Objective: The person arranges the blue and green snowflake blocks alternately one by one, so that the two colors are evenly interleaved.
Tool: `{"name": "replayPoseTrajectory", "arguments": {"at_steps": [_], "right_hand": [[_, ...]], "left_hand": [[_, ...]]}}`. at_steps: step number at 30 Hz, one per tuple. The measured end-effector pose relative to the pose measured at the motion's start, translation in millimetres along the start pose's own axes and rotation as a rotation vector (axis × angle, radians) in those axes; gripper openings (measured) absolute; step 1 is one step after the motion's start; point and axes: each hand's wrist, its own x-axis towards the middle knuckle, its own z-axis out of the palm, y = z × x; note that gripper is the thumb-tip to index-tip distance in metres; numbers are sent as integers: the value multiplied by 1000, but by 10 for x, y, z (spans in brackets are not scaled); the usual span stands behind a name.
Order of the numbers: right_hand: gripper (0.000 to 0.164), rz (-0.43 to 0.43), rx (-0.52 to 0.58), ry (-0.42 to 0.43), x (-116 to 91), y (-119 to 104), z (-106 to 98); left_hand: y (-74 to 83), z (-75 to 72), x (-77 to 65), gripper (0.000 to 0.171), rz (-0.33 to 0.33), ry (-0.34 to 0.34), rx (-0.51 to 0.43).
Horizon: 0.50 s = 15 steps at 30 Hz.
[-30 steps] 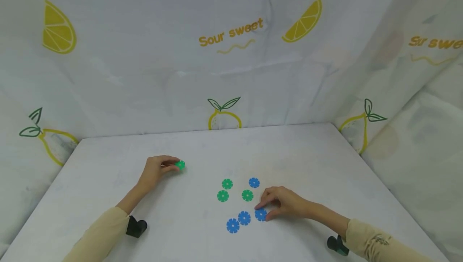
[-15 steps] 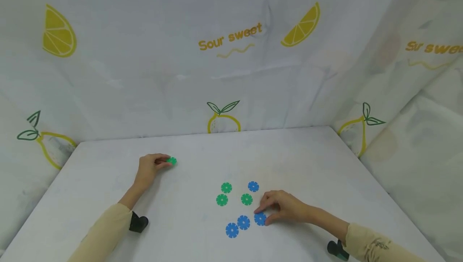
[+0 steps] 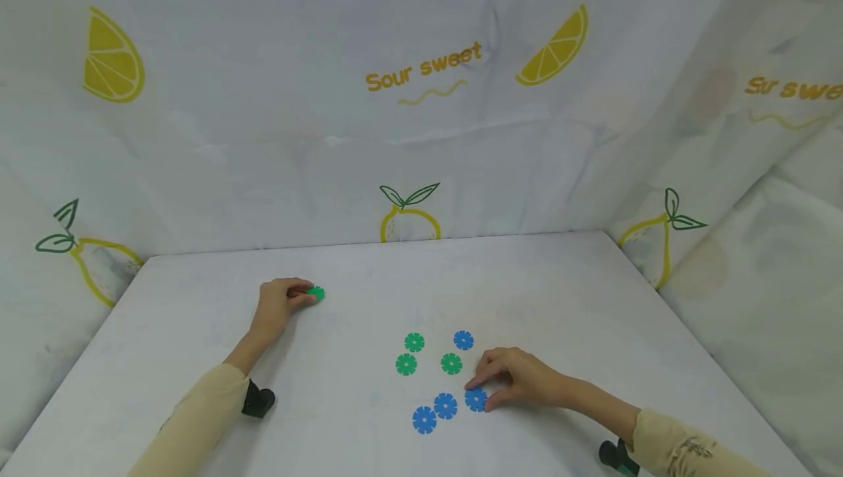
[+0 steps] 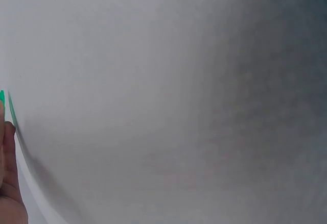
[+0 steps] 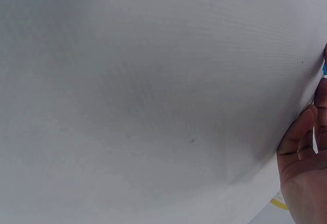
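Left hand [image 3: 278, 304] is pinching a green disc [image 3: 319, 293] at its fingertips; right hand [image 3: 523, 376] is gripping a blue disc [image 3: 476, 400] edgewise, finger and thumb curled. Apparent step: positioning discs singly; next move probably needs gentle finger-opening.

- Long beige fabric sleeve [image 3: 197, 418] towards the table's left edge, smooth-looking, its cuff ending short of the bare left hand [image 3: 279, 305].
- Matching beige sleeve [image 3: 688, 450] towards the right edge, creased, with a small dark marking [image 3: 699, 449] too small to read; beyond its cuff, a bare right hand [image 3: 516, 376].
- Angular black piece with a rounded end [image 3: 257, 399] at the left cuff.
- Similar black piece [image 3: 619, 456] at the right cuff, partly dark green.
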Motion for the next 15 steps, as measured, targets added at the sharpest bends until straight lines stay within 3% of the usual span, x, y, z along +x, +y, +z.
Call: {"name": "replayPoseTrajectory", "arguments": {"at_steps": [15], "right_hand": [[30, -43, -14, 10, 2, 57, 10]], "left_hand": [[-14, -48, -9, 23, -29, -70, -43]]}}
